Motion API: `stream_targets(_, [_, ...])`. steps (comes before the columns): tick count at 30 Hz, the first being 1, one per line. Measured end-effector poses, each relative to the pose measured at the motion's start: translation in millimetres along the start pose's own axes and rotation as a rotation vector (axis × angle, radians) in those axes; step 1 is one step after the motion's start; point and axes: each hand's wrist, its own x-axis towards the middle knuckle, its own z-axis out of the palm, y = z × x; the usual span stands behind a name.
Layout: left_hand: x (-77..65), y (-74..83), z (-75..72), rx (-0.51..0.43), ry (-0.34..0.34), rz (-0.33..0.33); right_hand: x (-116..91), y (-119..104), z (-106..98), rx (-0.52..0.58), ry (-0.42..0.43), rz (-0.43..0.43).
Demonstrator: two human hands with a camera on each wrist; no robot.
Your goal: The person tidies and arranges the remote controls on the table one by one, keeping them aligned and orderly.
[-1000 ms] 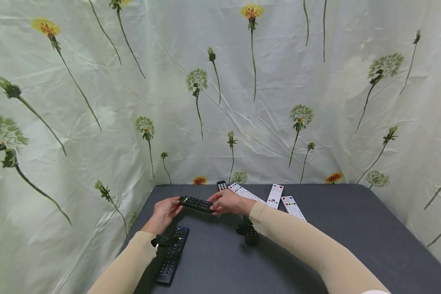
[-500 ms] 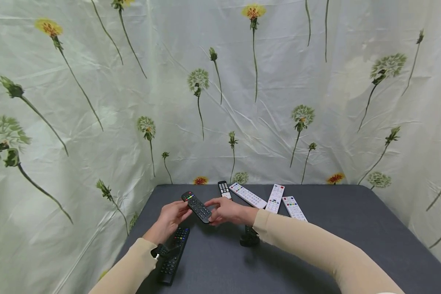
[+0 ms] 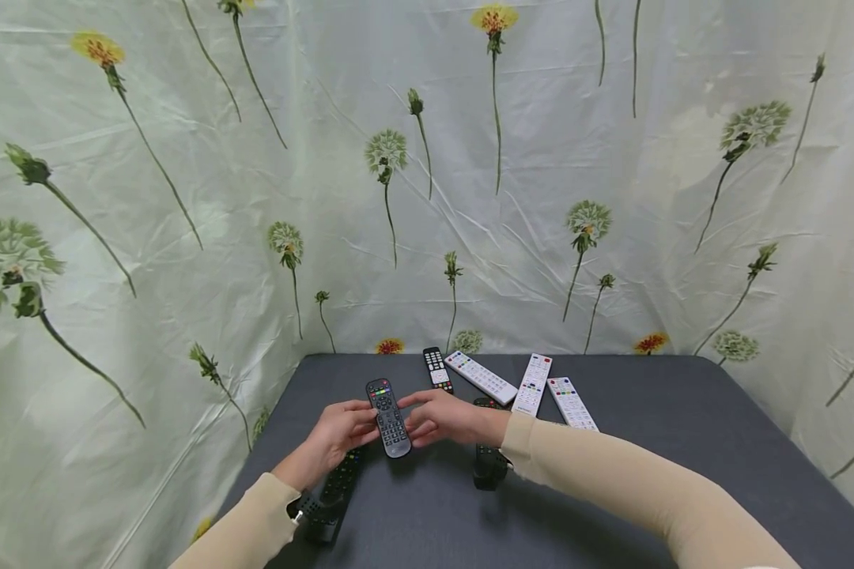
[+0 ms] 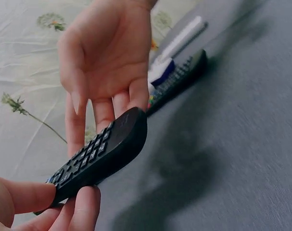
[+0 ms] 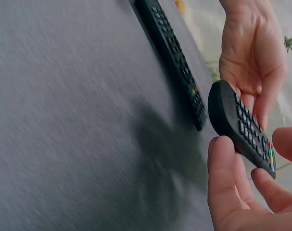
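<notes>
A black remote control (image 3: 389,419) is held above the table, coloured buttons at its far end. My left hand (image 3: 341,433) pinches its left side, thumb on the key face and fingers beneath, as the left wrist view shows. On the other side my right hand (image 3: 444,419) has loosely extended fingers at the remote's edge and underside. Its thumb stands off the keys in the left wrist view. A longer black remote (image 5: 174,57) lies under my left wrist, and another dark remote (image 3: 485,454) lies partly hidden below my right wrist.
Several remotes lie at the back of the dark grey table (image 3: 655,442): a black one with pale keys (image 3: 437,369), and a long white remote (image 3: 480,378), an upright white remote (image 3: 532,385) and a right-hand white remote (image 3: 572,403). A flowered curtain (image 3: 527,284) hangs behind.
The held remote has turned from nearly crosswise to nearly lengthwise and come slightly nearer. My right hand's fingers have moved from its near end to its right side.
</notes>
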Motion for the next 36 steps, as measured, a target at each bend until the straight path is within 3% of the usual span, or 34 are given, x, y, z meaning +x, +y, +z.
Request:
stream_targets(8, [-19.8,-6.6,0.5,0.128,-0.012,0.034,-13.6,13.7,13.6,0.092,-0.024,0.057])
stream_targets(20, [-50.2,-11.1,1.0,0.365,-0.171,0.046,-36.2,35.1,25.7,0.182,-0.123,0.115])
stream_targets(26, [-55.2,-9.6,-1.3,0.373,-0.177,-0.019,-39.4,37.2,29.2,0.194,-0.156,0.118])
stream_targets(36, [-62.6,-13.4,-0.4,0.322,-0.100,-0.049,-38.7,41.6,30.0,0.199,-0.251,0.152])
